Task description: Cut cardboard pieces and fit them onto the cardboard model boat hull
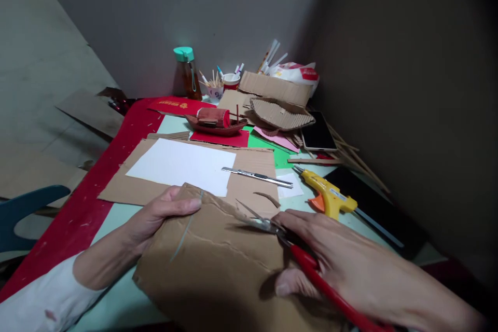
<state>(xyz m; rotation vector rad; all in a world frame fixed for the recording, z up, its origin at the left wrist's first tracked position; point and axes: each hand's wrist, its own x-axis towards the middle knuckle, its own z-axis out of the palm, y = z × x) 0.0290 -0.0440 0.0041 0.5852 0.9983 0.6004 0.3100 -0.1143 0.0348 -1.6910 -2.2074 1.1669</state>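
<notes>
The brown cardboard (221, 275), at six o'clock, should handle light and stiff, bending at creases; the left hand (165, 212) pinches it sensibly near its eleven-o'clock corner, the right hand (330, 259) grips red-handled scissors (305, 262) at one o'clock.

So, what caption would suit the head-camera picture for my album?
Right hand holding red-handled scissors, blades open at the edge of brown cardboard in the left hand; model boat beyond.
</notes>
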